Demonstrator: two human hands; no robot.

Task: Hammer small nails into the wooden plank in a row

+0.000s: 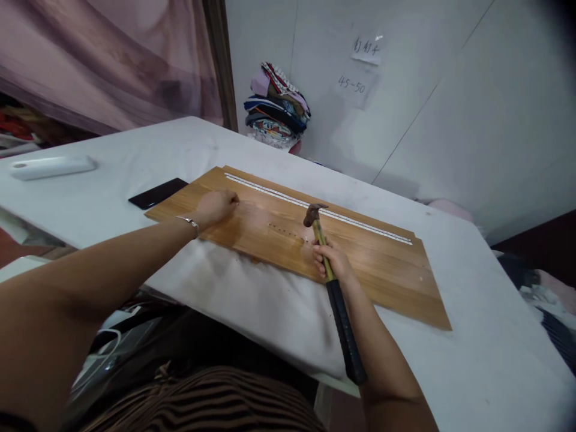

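A long wooden board [387, 273] lies flat on the white table. My right hand [333, 258] is wrapped round a claw hammer [341, 324] high on its yellow shaft, near the rusty head; the black grip points back toward me. Toward the board's left end, my left hand [216, 207] rests with its fingertips pinched together, close to the wood. Whatever those fingers hold, if anything, is too small to make out. Between my hands runs a short row of small dark nails or holes [288, 231]. Two pale marked strips [315, 206] lie along the board's far side.
A black phone-like slab [157, 193] sits partly against the board's left end. Farther left lies a long white object [53, 167] on the table [490, 354]. Folded clothes [278, 108] are stacked by the wall, which bears paper notes [366, 49]. A pink curtain [112, 54] hangs at left.
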